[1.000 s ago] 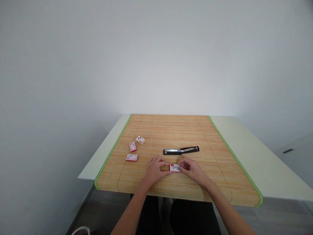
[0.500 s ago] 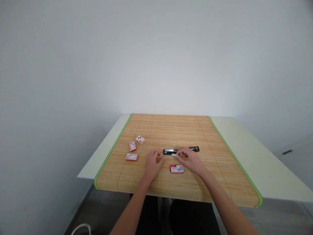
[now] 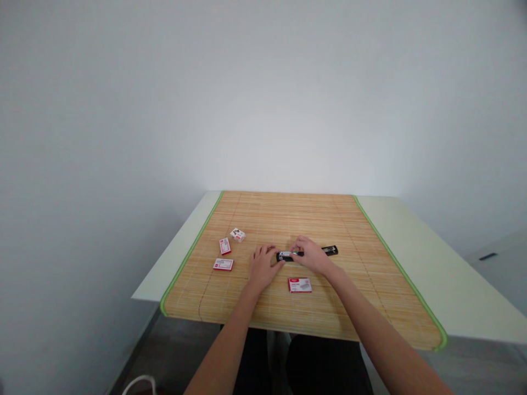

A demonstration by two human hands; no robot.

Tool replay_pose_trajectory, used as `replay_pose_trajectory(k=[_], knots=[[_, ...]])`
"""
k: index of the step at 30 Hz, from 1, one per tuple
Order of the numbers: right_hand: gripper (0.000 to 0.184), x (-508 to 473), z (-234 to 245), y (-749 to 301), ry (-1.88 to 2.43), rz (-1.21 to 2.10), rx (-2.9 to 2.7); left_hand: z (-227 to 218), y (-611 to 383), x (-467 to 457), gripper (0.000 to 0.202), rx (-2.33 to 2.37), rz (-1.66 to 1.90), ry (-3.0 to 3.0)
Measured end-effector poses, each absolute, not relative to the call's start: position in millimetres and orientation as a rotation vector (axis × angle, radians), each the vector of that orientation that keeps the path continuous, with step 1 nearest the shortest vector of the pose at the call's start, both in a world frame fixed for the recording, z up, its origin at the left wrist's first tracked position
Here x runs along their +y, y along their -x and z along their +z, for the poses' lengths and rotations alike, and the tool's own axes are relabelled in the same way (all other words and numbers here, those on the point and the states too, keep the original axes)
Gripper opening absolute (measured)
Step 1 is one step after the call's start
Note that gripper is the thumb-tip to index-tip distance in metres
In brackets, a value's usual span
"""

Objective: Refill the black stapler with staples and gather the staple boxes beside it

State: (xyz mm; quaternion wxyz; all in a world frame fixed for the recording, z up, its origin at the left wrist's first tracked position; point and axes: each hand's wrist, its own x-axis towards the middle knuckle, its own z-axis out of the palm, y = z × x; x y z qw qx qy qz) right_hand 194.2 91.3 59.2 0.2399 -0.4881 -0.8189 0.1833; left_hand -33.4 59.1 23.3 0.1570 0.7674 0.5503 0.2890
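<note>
In the head view, a black stapler [image 3: 307, 253] is seen lying opened out flat on a bamboo mat [image 3: 370, 274], roughly at the mat's middle, with its length running left to right. The left hand [image 3: 263, 266] is laid low on the mat with the fingers loosely curled, and its fingertips are set against the stapler's left end; whether that end is gripped or only touched cannot be told. The right hand [image 3: 310, 257] is held over the stapler's middle, its fingers drawn together and bent down onto the silvery rail; what is pinched between them, if anything, is too small to be made out.

Just in front of the hands, an open staple box [image 3: 300, 285] with a red edge is found lying flat, and a grey mass is shown inside it. Well to the left, three more small boxes are placed apart from one another: a flat one [image 3: 223, 264], a tilted one [image 3: 224, 246] and a white one [image 3: 237, 235]. Their contents are not shown. The mat is spread over a pale table [image 3: 432, 258].
</note>
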Motion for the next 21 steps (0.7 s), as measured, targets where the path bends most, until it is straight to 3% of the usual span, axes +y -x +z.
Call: replay_pose_trajectory(k=[11, 21], knots=[[0.004, 89.3, 62.0, -199.2, 1.316, 0.416, -2.314, 18.1, 33.4, 61.0, 0.035, 1.604, 0.823, -2.202], [0.011, 79.5, 65.2, -194.7, 1.28, 0.331, -2.419, 20.5, 32.6, 58.7, 0.034, 1.629, 0.781, -2.228]])
